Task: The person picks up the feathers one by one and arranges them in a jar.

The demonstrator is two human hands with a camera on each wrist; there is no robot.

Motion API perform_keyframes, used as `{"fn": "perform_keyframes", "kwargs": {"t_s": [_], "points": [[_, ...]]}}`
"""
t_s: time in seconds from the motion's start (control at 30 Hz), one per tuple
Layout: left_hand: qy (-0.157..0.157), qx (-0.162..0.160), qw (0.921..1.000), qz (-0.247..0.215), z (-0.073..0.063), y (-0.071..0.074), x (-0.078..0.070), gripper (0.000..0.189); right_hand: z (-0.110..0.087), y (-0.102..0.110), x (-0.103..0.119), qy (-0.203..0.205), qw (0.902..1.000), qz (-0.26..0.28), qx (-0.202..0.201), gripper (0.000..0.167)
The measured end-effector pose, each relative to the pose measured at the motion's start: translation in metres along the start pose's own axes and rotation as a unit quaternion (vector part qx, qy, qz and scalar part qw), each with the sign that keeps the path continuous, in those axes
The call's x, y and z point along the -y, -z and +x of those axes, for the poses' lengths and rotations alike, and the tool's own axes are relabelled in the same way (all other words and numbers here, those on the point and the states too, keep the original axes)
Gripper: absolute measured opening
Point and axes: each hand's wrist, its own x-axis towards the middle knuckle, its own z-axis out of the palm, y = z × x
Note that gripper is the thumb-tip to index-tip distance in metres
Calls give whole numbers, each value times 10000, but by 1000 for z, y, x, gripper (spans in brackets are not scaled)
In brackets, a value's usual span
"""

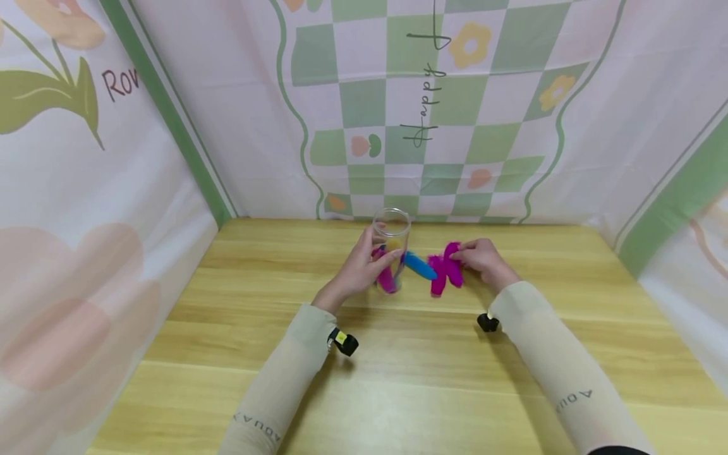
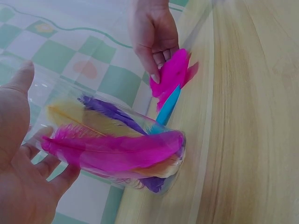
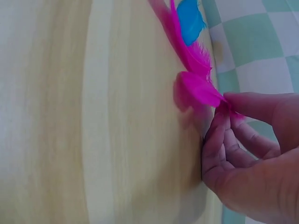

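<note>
My left hand (image 1: pixel 361 262) grips a tall clear cup (image 1: pixel 392 222) that stands upright near the back of the table. Inside it, the left wrist view shows a magenta feather (image 2: pixel 117 151), a yellow feather (image 2: pixel 70 116) and a purple feather (image 2: pixel 112 112). To the right of the cup, my right hand (image 1: pixel 485 260) pinches a magenta feather (image 3: pixel 201 88) by its end between thumb and fingers. Between the hands lie a blue feather (image 1: pixel 419 265), slanting from the cup's side, and another magenta feather (image 1: pixel 436 284) at its tip.
The wooden table (image 1: pixel 398 379) meets a printed cloth backdrop (image 1: pixel 364 107) just behind the cup. More cloth (image 1: pixel 85 253) hangs along the left side. Each wrist carries a small black camera (image 1: pixel 345 343).
</note>
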Motion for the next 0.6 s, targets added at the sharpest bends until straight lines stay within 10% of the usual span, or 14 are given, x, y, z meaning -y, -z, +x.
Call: {"fn": "perform_keyframes", "kwargs": {"t_s": [0.6], "points": [[-86,-17,9999,74,1,-1,0,59,1,11,-16,230,9935,955,567,34]]}}
